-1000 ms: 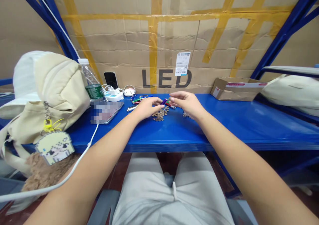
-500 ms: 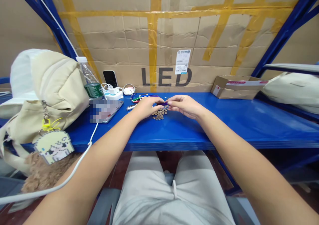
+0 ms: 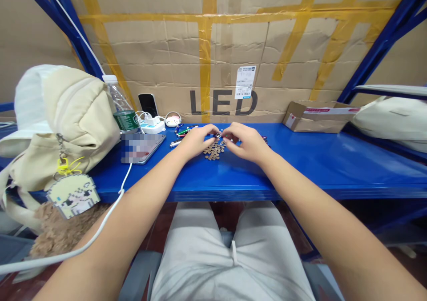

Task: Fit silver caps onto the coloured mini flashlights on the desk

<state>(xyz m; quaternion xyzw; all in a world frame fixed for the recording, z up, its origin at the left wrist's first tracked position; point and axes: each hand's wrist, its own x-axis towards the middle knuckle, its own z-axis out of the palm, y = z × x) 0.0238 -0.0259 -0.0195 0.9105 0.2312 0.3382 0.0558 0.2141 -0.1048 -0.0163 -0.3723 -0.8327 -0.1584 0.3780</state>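
Observation:
My left hand is closed in a pinch on a small tube with a round silvery end, which faces me. Close by on the right, my right hand has its thumb and fingers curled together; what they hold is mostly hidden, with a speck of green at the fingertips. Under and between the hands lies a loose spread of small brownish coin-like discs. Several slim coloured metal pieces, green and red among them, lie behind my left hand. A dark purplish piece shows past my right wrist.
On the blue table, a tablet-like device, bottle, power strip and upright phone stand left. A beige bag sits further left. An open cardboard box stands back right. A white cable crosses my left forearm.
The purple tube between my fingertips has turned, so a round silvery end now faces me. My right hand has rolled over, its back now upward and fingers more curled.

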